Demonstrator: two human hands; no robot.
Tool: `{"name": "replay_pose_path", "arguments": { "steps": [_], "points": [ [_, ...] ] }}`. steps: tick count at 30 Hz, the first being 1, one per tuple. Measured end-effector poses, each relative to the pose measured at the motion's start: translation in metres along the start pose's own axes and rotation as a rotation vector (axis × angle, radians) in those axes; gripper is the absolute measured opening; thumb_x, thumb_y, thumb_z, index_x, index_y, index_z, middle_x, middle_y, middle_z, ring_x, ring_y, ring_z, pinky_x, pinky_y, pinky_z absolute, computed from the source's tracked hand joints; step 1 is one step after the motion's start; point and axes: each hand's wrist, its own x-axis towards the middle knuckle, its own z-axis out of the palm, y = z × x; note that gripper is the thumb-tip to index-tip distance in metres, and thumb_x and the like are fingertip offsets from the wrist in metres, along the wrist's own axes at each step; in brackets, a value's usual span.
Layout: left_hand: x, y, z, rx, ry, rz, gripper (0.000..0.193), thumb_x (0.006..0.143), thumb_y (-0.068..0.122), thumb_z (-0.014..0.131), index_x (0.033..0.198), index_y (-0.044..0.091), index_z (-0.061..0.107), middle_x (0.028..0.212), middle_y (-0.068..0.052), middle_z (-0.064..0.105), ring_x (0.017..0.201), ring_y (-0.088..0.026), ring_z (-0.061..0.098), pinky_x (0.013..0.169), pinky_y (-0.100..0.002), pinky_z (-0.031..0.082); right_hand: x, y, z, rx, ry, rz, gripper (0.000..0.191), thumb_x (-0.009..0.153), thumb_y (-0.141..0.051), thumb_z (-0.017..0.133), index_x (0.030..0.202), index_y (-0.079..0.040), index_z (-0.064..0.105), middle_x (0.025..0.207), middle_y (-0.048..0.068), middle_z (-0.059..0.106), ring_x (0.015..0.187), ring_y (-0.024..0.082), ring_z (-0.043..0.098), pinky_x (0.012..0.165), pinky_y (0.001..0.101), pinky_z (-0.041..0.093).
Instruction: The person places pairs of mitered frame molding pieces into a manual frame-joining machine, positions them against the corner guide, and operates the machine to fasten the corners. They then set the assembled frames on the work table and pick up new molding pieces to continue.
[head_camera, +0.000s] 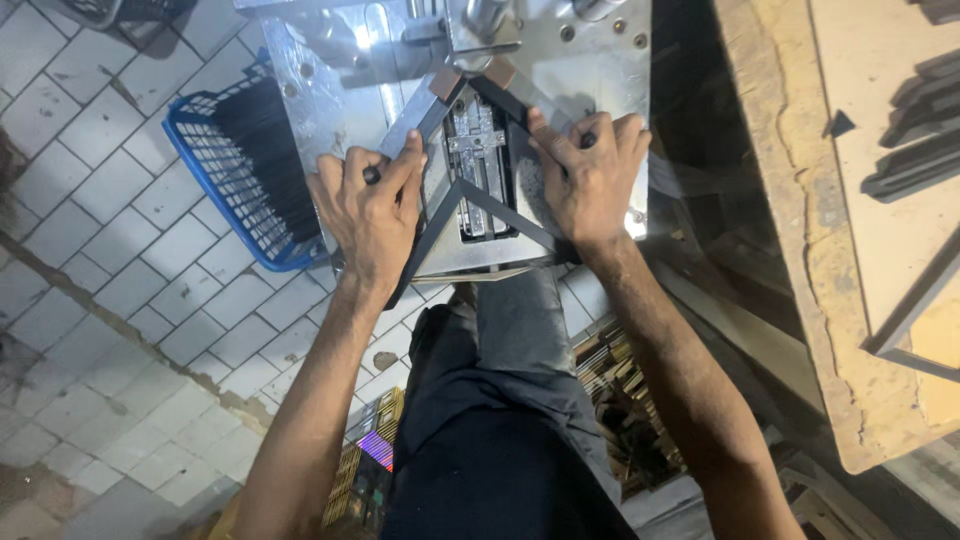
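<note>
Head view looks straight down on my two hands, both pressed onto the dark, flat frame strips (478, 205) that meet in a corner on the shiny steel machine table (600, 60). My left hand (372, 210) lies curled over the left strip, fingers folded down and thumb stretched up along the strip's inner edge; it is clamped on the strip, and a small dark stub pokes out between its fingers. My right hand (590, 180) lies the same way on the right strip, fingers bent over its outer edge, thumb pointing toward the corner, gripping it flat against the table. The two strips run up to a point under the grey clamp head (480, 25) at the top, where two small tan blocks (472, 75) sit against the joint; a third strip crosses lower down, making a triangle around the slotted metal mechanism (480, 165) set into the table. The table's near edge ends just below my wrists, above my dark trousers (500, 420). Left of it, touching the table's side, stands a blue plastic mesh basket (215, 165) on the pale tiled floor (90, 300), which is open further left. Right of the table a dark gap separates it from the worn wooden bench (820, 250), whose edge runs close alongside my right forearm.
</note>
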Motion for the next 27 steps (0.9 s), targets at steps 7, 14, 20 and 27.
{"name": "replay_pose_path", "arguments": {
  "steps": [7,14,20,27],
  "points": [
    [0.003,0.008,-0.001,-0.007,-0.008,-0.043,0.023,0.099,0.026,0.083,0.122,0.025,0.08,0.091,-0.001,0.053,0.09,-0.024,0.044,0.082,-0.042,0.035,0.0,0.008,0.0,-0.045,-0.03,0.013,0.035,0.095,-0.02,0.081,0.128,-0.031,0.077,0.098,0.006,0.053,0.094,0.03,0.044,0.084,0.0461,0.036],
    [0.013,0.021,-0.011,0.025,0.038,-0.009,0.016,0.094,0.025,0.084,0.11,0.024,0.081,0.093,-0.001,0.056,0.092,-0.025,0.048,0.082,-0.043,0.036,0.005,0.0,-0.007,-0.07,0.038,0.01,0.024,0.1,-0.021,0.078,0.123,-0.026,0.077,0.107,0.007,0.055,0.1,0.031,0.048,0.088,0.0487,0.037],
    [-0.015,0.051,-0.006,-0.113,-0.147,0.373,0.037,0.081,0.032,0.082,0.113,0.015,0.08,0.121,-0.005,0.072,0.124,-0.026,0.058,0.091,-0.048,0.045,-0.006,-0.012,-0.028,-0.324,-0.03,-0.102,0.016,0.098,-0.032,0.074,0.102,-0.017,0.07,0.116,0.007,0.06,0.116,0.032,0.054,0.096,0.0556,0.039],
    [-0.059,0.025,-0.007,-0.061,-0.156,0.399,0.022,0.091,0.021,0.078,0.113,0.018,0.081,0.123,0.002,0.075,0.127,-0.022,0.059,0.097,-0.044,0.043,-0.005,-0.01,-0.039,-0.265,-0.095,-0.55,0.047,0.092,-0.017,0.063,0.138,-0.024,0.066,0.14,0.003,0.062,0.13,0.025,0.057,0.098,0.0366,0.049]
  ]
}}
